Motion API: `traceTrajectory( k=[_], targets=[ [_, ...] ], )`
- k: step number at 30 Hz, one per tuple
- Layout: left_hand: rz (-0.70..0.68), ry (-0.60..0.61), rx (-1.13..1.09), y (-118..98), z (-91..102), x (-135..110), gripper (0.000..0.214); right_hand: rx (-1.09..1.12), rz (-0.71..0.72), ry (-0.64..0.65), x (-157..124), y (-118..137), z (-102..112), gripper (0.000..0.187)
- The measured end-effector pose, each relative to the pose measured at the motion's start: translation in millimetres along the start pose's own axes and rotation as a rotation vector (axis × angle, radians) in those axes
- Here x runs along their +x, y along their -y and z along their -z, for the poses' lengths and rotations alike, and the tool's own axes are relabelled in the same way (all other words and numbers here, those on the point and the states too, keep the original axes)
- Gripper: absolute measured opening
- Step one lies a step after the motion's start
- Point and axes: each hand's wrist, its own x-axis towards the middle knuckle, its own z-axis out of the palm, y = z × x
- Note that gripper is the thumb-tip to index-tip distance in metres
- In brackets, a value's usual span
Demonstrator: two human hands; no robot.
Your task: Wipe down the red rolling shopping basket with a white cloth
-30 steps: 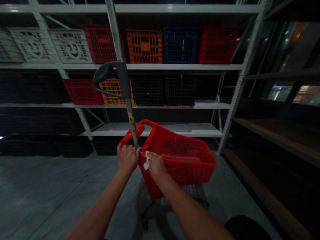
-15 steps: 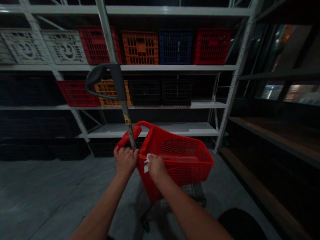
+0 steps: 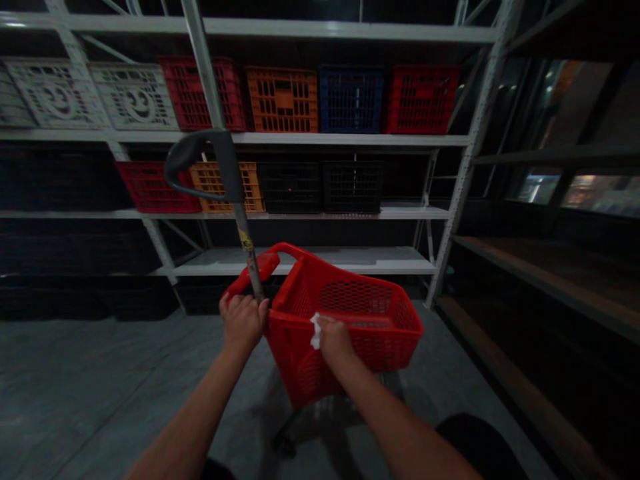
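Observation:
A red plastic shopping cart (image 3: 350,293) stands in front of me, its basket stretching off to the right. My left hand (image 3: 243,321) is closed on the near end of the cart's red handle (image 3: 253,273). Beside the thumb, a metal pole (image 3: 251,267) with a grey loop grip (image 3: 230,167) rises past the top of the view; how its lower end is fixed is hidden. A crumpled white wipe, tissue or cloth (image 3: 316,331), is pinched in my right hand (image 3: 336,339), at the near rim of the basket.
Behind the cart stands a white metal rack (image 3: 305,139). It bears white crates (image 3: 133,97), red crates (image 3: 423,100), an orange crate (image 3: 283,100), a blue crate (image 3: 351,100) and black crates (image 3: 353,187). Dark brown shelves (image 3: 530,277) line the right side. Grey concrete floor (image 3: 100,380) lies below.
My right hand has slid to the right along the basket's near rim with the white wipe. The left hand keeps its grip, and the cart and pole appear slightly further left in view.

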Motion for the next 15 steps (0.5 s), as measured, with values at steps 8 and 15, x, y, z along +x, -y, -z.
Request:
traceTrajectory(
  k=[8, 15],
  targets=[
    [-0.037, 0.002, 0.009, 11.0, 1.2, 2.0, 0.033, -0.041, 0.051, 0.030, -2.2, 3.9, -0.8, 0.035],
    [-0.032, 0.057, -0.029, 26.5, -8.3, 4.1, 0.036, -0.051, -0.169, -0.009, -45.4, -66.1, 44.1, 0.036]
  ],
)
